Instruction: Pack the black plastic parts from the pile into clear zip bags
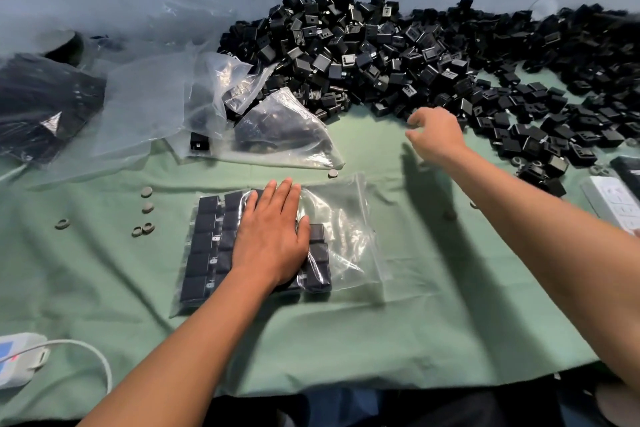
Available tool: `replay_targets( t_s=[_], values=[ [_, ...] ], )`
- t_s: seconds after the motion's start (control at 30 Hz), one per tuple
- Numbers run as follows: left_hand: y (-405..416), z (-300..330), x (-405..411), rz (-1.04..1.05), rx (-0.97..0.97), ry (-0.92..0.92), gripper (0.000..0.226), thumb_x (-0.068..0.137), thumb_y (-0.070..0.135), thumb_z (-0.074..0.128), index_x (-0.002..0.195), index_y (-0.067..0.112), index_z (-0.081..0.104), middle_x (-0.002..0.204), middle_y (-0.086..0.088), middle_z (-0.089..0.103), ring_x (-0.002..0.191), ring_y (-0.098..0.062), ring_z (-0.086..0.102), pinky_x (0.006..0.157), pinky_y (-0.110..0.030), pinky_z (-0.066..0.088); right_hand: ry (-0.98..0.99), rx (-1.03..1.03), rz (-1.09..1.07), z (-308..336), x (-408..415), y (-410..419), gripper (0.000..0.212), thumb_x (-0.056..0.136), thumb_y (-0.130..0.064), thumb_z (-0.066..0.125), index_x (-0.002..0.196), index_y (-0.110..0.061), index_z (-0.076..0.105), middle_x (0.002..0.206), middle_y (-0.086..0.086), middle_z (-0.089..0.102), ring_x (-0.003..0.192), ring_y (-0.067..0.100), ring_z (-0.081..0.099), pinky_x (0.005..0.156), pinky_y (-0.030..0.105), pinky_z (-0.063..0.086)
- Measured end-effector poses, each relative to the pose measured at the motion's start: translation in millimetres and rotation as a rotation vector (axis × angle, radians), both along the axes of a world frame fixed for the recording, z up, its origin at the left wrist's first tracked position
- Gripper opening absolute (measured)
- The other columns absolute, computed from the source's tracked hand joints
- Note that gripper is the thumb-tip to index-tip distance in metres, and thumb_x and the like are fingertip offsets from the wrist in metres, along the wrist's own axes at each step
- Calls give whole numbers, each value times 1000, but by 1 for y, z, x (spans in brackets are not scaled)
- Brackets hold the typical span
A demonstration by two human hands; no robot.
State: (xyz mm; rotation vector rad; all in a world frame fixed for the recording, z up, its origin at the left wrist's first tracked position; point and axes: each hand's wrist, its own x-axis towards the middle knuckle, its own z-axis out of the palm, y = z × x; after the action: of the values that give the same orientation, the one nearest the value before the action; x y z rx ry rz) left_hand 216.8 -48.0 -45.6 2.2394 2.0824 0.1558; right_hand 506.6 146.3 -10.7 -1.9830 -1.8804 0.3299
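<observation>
Green cloth is covering the surface (398, 340), with a big pile of small black plastic parts (398, 55) lying along its far edge and spreading toward the far right corner. Near the middle, a clear zip bag (343, 236) is lying flat, holding rows of black parts. The left hand (270, 239) is pressing down on it with straight fingers (277, 194). The right hand (438, 135) is hovering just beside the pile's near edge, its fingers loosely curled and holding nothing.
</observation>
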Motion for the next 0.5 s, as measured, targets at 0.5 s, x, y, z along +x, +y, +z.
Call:
replay_targets(
  t_s=[0.5],
  values=[
    [1,0,1,0,-4,5,76,94,54,2,163,23,9,171,4,5,158,-15,0,129,-44,0,-168,-146,257,10,-18,1,11,92,-22,74,99,-20,66,108,12,71,89,28,64,75,33,49]
  ],
)
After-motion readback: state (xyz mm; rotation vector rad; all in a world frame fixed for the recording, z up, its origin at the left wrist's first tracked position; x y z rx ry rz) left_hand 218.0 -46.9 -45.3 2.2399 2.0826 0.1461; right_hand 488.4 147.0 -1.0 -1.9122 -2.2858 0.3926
